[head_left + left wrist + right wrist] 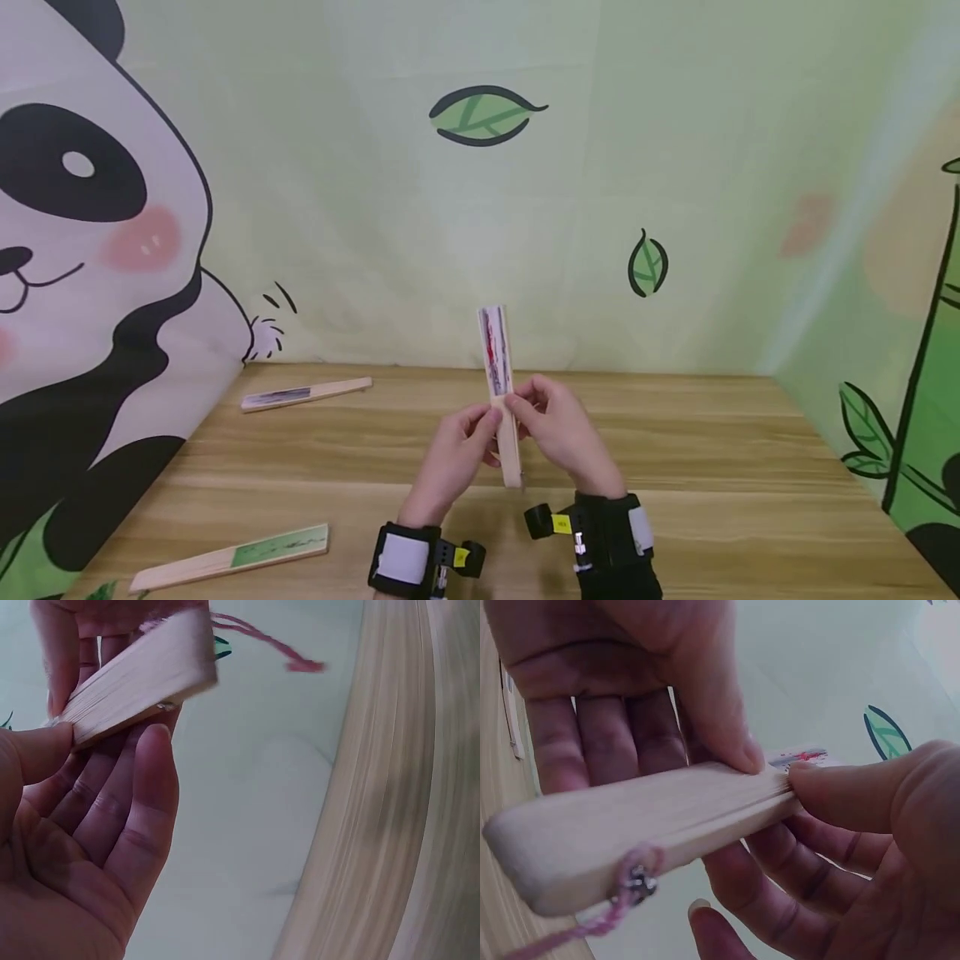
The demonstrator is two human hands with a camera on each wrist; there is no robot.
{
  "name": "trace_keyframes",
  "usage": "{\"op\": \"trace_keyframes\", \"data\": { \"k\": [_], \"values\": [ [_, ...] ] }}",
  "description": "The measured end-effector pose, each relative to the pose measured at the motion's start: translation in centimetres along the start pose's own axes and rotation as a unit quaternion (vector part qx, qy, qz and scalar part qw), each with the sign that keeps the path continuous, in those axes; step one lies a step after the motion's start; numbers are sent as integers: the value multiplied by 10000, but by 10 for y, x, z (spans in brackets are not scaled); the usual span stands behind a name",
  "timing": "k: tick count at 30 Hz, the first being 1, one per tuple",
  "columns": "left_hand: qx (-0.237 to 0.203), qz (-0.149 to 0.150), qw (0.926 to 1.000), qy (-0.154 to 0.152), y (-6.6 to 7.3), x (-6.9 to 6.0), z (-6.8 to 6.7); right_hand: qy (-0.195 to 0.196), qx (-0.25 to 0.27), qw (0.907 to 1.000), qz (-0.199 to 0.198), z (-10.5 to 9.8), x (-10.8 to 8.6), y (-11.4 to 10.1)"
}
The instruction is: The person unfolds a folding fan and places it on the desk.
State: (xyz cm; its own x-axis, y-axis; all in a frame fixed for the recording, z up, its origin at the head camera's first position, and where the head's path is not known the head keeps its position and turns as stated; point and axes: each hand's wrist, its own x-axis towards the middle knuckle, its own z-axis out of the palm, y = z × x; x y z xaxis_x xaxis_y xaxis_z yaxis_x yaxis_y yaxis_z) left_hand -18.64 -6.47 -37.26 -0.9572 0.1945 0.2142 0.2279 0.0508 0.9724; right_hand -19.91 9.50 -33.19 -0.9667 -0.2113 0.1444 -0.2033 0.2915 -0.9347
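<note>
A folded fan (497, 354) with pale wooden ribs and a red-and-purple patterned upper part is held up between both hands, nearly upright above the table. My left hand (450, 454) pinches the fan near mid-length, its thumb on the wood. From the other side, my right hand (564, 429) grips it just below the patterned part. In the right wrist view the fan's rounded wooden end (547, 847) points left, with a small metal rivet (640, 885) and a pink cord (600, 922). The left wrist view shows that cord (262, 636) hanging off to the right.
Two more folded fans lie on the wooden table (712, 467): a purple-patterned one (300, 395) at the back left and a green one (255, 551) at the front left. Behind stands a pale green backdrop (360, 208) with a panda and leaves.
</note>
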Motion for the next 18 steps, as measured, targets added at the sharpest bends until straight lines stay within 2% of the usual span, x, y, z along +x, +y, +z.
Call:
{"op": "trace_keyframes", "data": {
  "k": [6, 12, 18],
  "values": [
    [164, 63, 9997, 185, 6, 1, 7, 218, 85, 9996, 168, -3, -1, -4],
    [570, 132, 9971, 497, 14, 2, 11, 415, 239, 9987, 180, -3, -2, -11],
    [982, 113, 9936, 551, 18, -1, 11, 570, 416, 9972, 235, 2, -5, -13]
  ]
}}
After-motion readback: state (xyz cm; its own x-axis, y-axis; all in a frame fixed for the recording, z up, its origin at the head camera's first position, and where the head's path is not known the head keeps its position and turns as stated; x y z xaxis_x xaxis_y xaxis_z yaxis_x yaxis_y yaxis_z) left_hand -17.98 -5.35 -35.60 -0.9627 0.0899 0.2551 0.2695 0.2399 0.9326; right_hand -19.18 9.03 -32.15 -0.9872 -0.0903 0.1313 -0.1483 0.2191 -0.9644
